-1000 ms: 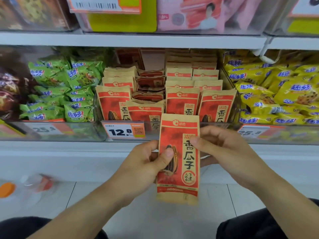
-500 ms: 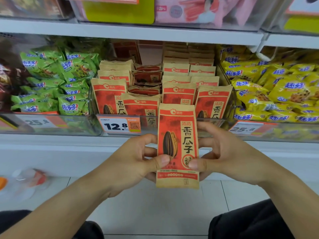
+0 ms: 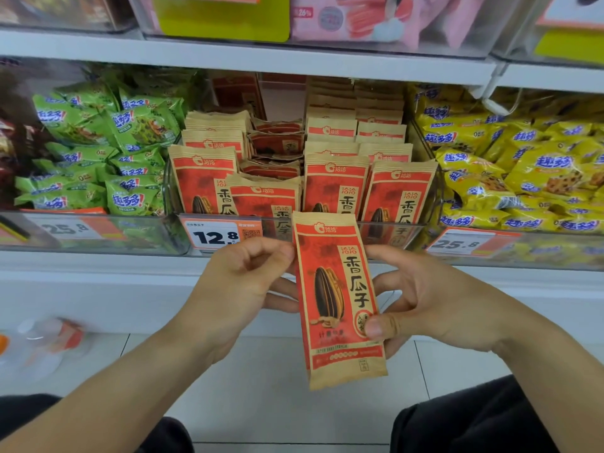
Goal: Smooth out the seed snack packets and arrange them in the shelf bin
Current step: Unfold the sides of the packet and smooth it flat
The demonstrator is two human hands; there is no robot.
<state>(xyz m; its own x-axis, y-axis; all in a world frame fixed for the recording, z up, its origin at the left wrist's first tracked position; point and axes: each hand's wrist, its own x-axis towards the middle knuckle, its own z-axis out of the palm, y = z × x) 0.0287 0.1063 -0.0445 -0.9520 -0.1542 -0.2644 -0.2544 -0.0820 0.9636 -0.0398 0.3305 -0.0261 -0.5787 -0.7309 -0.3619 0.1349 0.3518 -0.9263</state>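
I hold one red and tan seed packet (image 3: 336, 299) upright in front of the shelf, slightly tilted. My left hand (image 3: 242, 286) pinches its upper left edge, with fingers behind the packet. My right hand (image 3: 434, 305) grips its right side, thumb pressed on the lower front. Behind it stands the clear shelf bin (image 3: 428, 204) holding several matching seed packets (image 3: 333, 181) in upright rows, with some lying flat in the middle gap (image 3: 277, 145).
Green snack bags (image 3: 108, 158) fill the bin to the left and yellow snack bags (image 3: 523, 168) the bin to the right. A 12.8 price tag (image 3: 219, 235) is on the bin front. An upper shelf (image 3: 261, 57) overhangs. A blurred bottle (image 3: 42, 344) lies on the floor at left.
My left thumb moved from the packet's lower front up to its top left edge. The packet tilted slightly and my right thumb stayed low on its front.
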